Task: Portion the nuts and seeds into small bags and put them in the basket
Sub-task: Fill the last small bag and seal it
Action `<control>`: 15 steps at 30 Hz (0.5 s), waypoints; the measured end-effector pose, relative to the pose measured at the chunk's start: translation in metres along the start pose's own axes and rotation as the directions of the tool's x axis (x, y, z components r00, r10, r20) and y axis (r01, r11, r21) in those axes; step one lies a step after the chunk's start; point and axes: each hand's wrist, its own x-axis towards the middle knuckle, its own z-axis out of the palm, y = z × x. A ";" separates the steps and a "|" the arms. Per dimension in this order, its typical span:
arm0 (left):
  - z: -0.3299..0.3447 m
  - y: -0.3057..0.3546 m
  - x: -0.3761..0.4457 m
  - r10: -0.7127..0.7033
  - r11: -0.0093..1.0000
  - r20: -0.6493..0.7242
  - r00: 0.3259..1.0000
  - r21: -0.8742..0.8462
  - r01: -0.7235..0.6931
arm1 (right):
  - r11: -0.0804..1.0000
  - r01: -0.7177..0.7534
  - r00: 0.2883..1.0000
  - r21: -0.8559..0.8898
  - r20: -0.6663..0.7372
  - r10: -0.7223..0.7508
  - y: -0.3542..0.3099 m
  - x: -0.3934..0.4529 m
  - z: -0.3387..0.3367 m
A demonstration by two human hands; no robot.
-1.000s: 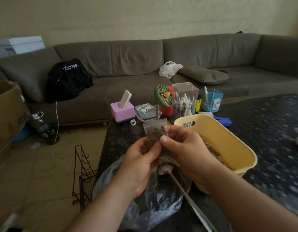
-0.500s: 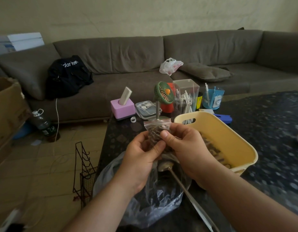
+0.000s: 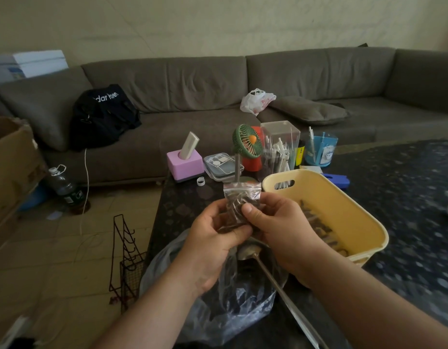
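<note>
1. Left of the action, the person's left hand [image 3: 213, 235] curls its fingers [image 3: 231, 234] round the lower left of a small bag [image 3: 239, 201], thumb side pressed against the dark seeds inside.
2. At centre, the small bag stands upright between the two hands, its long axis running roughly vertical, its zip strip at the top and pointing away from the person, above the fingertips; the filled bottom sits hidden down among the fingers. It looks flat across the top, though whether the seal is fully pressed cannot be told.
3. Below the fingers lies the large clear plastic bag [image 3: 218, 306] of loose seeds on the bench [image 3: 406, 197], with a long metal spoon [image 3: 273, 270] resting in it, bowl up toward the hands (the supply seems far from exhausted).
4. To the right, the right hand [image 3: 283, 230] pinches the same small bag, thumb [image 3: 250, 214] across its front and fingers wrapped behind.
5. Further right of the fingers, just beside the right hand, sits the yellow basket [image 3: 364, 217], already holding several filled packets [image 3: 318, 222] along its floor; their count is not clear.
6. Judged from this, the task is well under way: some portions are bagged and in the basket, this one appears filled and at the closing stage, and it has not yet gone in. More scooping likely remains.
</note>
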 end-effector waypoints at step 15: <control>-0.002 0.003 0.001 0.065 0.996 -0.042 0.997 -0.059 -0.067 | 0.999 0.032 0.999 -0.023 0.010 -0.032 0.001 0.001 0.002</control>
